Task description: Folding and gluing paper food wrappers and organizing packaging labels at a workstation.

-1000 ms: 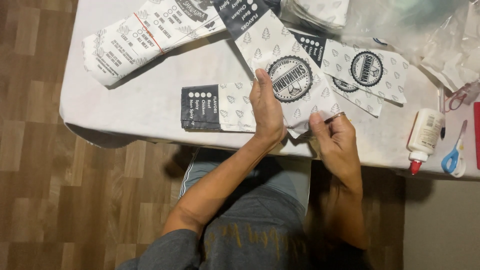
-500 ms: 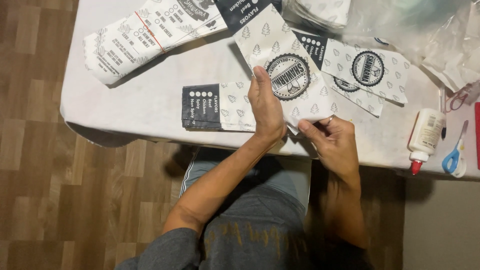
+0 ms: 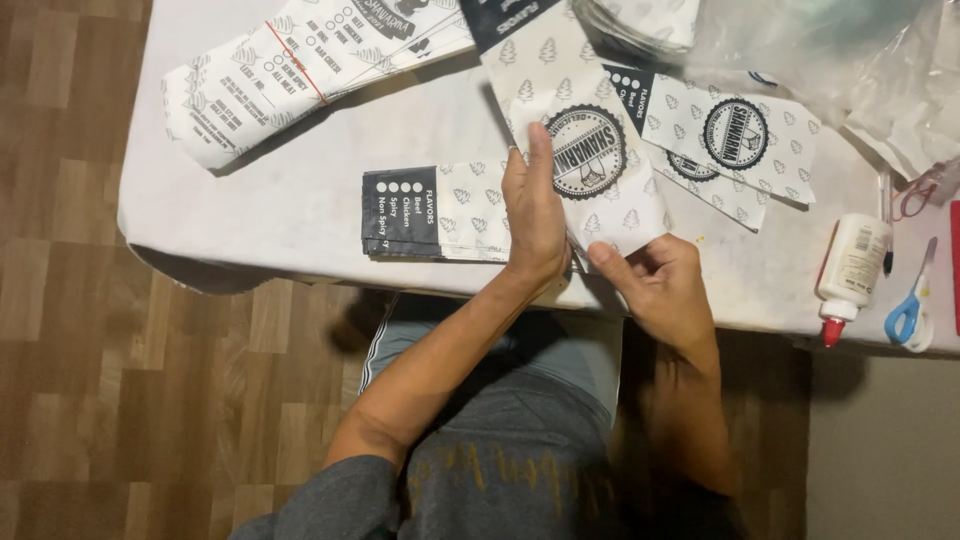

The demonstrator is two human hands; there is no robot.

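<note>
White cloth covers the counter [image 3: 300,215], which stands on a wood-plank floor [image 3: 90,380]. Seen from above, the person sits at its near edge, both forearms reaching forward. The left hand [image 3: 533,215] lies flat, palm down, fingers straight and together, pressing on a printed paper sleeve [image 3: 580,150] with a round dark emblem. The right hand [image 3: 655,285] sits just right of the left hand, at the sleeve's near corner, thumb and fingers curled; its grip looks closed on the paper's edge, though the exact pinch cannot be made out.

Compared with half a second ago, the left hand stays in the same place, while the right hand has shifted slightly along the near edge of the sleeve.

Under the left hand's palm the sleeve runs away from the person. A stack of folded sleeves [image 3: 435,210] with a dark end lies just left of the left hand. More sleeves [image 3: 735,140] lie to its right, and farther right stand a glue bottle [image 3: 850,265] and blue-handled scissors [image 3: 910,310].
</note>
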